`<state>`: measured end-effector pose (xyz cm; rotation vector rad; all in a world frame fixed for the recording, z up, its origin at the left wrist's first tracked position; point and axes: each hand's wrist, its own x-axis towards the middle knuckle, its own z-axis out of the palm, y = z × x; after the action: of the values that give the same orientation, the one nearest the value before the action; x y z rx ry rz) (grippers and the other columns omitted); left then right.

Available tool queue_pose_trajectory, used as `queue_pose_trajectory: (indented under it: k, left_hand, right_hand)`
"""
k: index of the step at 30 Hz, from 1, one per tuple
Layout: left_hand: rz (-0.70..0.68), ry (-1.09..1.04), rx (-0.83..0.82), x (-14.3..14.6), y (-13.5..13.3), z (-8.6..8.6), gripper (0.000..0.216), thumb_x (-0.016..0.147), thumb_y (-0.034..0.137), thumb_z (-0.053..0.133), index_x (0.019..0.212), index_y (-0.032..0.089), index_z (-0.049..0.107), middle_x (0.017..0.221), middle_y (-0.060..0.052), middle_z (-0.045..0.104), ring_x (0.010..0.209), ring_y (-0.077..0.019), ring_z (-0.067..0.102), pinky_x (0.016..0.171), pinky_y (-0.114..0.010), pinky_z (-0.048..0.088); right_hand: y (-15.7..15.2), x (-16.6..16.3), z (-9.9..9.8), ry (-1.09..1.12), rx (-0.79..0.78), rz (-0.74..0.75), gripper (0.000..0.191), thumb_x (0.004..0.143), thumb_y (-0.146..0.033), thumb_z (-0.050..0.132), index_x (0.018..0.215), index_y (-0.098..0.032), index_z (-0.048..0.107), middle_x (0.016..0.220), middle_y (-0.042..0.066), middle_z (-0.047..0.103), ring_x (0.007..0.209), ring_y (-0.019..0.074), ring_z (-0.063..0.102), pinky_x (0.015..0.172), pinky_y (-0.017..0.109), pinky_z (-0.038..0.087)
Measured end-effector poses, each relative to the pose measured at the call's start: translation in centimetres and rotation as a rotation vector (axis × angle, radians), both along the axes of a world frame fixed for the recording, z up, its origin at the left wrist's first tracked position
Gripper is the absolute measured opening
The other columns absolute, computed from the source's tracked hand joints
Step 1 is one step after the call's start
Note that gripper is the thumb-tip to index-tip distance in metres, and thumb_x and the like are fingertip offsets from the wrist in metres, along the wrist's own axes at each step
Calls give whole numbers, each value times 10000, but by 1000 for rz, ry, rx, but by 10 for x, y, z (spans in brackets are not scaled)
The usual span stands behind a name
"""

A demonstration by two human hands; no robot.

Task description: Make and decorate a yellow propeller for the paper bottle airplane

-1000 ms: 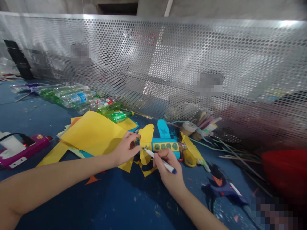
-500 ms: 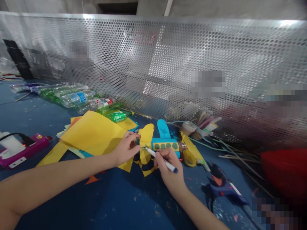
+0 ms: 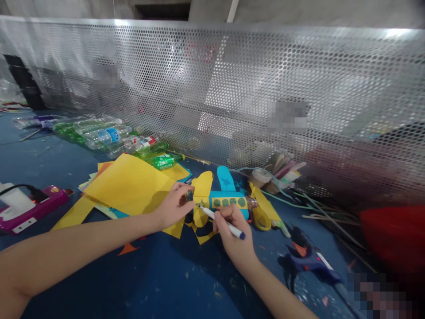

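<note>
My right hand [image 3: 234, 232] is closed around a white marker with a dark blue cap end [image 3: 237, 232]. The marker's tip meets a green star drawn on the yellow paper piece [image 3: 202, 188]. This piece lies across a plastic bottle wrapped in blue and yellow paper [image 3: 229, 203], which carries a row of several dark green dots. A blue paper wing [image 3: 226, 177] with a star sticks out from the bottle's far side. My left hand [image 3: 174, 206] grips the bottle's left end between thumb and fingers.
Yellow paper sheets [image 3: 129, 184] lie under my left forearm. Behind them are several plastic bottles [image 3: 108, 135] beside a perforated metal screen [image 3: 166, 88]. A purple power strip [image 3: 43, 208] is at left, a glue gun [image 3: 308, 257] at right. Another person's hand is blurred at lower right.
The marker's tip has shifted very slightly at the star, where the green lines look a little clearer. My left hand and the bottle keep their place.
</note>
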<state>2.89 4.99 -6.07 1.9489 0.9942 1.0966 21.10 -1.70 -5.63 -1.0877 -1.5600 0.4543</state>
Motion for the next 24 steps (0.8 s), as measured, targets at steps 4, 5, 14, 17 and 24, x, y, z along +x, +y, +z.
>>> queue_pose_trajectory:
  k: [4,5,14,17,24]
  left_hand:
    - [5,4,12,0,1,-1,292,827,305,522,1103,209,522,1090,-55,450,771,-140,536,725,-321,519]
    - [4,5,16,0,1,-2,291,828,305,522,1103,210,522,1089,-55,451,769,-139,534,723,-321,519]
    - [-6,-30,27,1,2,-4,299,827,320,518,1099,198,519,1078,-60,442,761,-141,522,723,-335,510]
    - [-13,-30,21,1,2,-3,300,831,325,524,1103,200,521,1083,-63,444,770,-145,528,725,-334,512]
    - [4,-31,34,1,3,-6,269,837,305,535,1088,209,536,1085,-57,459,759,-140,538,723,-331,525]
  right_hand:
    - [0,1,-1,-13,6,-14,291,909,-260,530,661,-235,381,557,-57,459,510,115,423,553,264,353]
    - [0,1,-1,-12,5,-14,289,910,-264,529,661,-235,384,558,-56,460,512,116,424,553,265,355]
    - [0,2,-2,8,-40,41,267,922,-307,525,695,-239,402,565,-49,486,507,120,433,525,260,356]
    - [0,1,-1,2,-42,43,266,920,-303,526,694,-238,403,564,-48,488,509,121,438,523,257,358]
    - [1,0,2,2,-2,5,284,916,-273,525,668,-238,390,553,-52,469,508,117,426,532,258,357]
